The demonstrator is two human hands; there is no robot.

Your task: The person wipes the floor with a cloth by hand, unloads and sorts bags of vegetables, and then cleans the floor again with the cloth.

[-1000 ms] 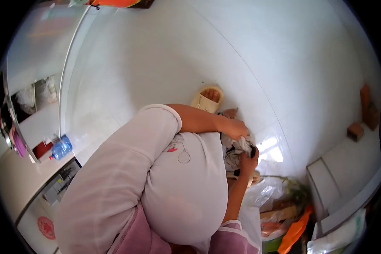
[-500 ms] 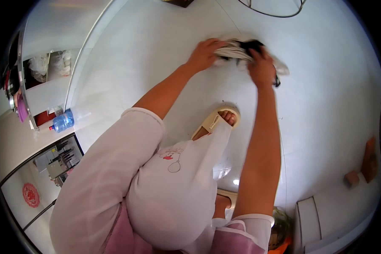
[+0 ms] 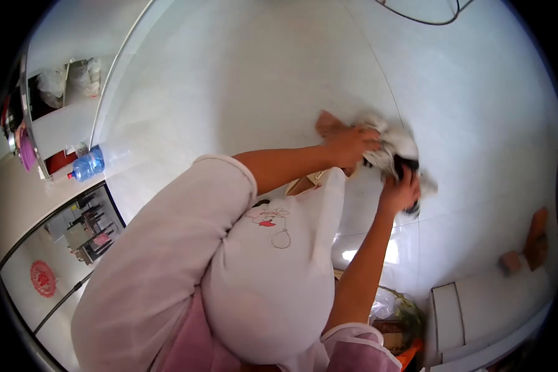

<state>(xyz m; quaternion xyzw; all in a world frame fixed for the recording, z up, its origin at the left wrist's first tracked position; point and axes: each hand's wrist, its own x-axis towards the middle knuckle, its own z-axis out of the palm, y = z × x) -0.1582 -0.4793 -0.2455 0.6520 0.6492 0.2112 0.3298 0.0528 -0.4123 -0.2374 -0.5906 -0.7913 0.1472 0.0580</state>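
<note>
A bunched cloth [image 3: 385, 137], pale with black patches, lies on the light tiled floor in front of me. My left hand [image 3: 353, 146] presses on its left part, fingers curled over the folds. My right hand [image 3: 402, 190] grips the black part at the lower right, its fingers closed round the fabric. Motion blurs the cloth's edges. A brownish shape [image 3: 328, 123] shows just beyond my left hand; I cannot tell what it is. My bent knee [image 3: 270, 285] in pale trousers is below, and a beige slipper [image 3: 304, 185] is partly hidden behind it.
On the left, a blue water bottle [image 3: 88, 163] lies by a low shelf with plastic bags [image 3: 53, 84]. A dark metal ring frame [image 3: 437, 22] stands at the top. At lower right are a white box [image 3: 449, 316], a bag of things [image 3: 403, 316] and a brown block [image 3: 535, 242].
Both hands have dragged the cloth closer to me and slightly right across the floor. My left forearm now lies nearly level, and the slipper is more hidden by my leg.
</note>
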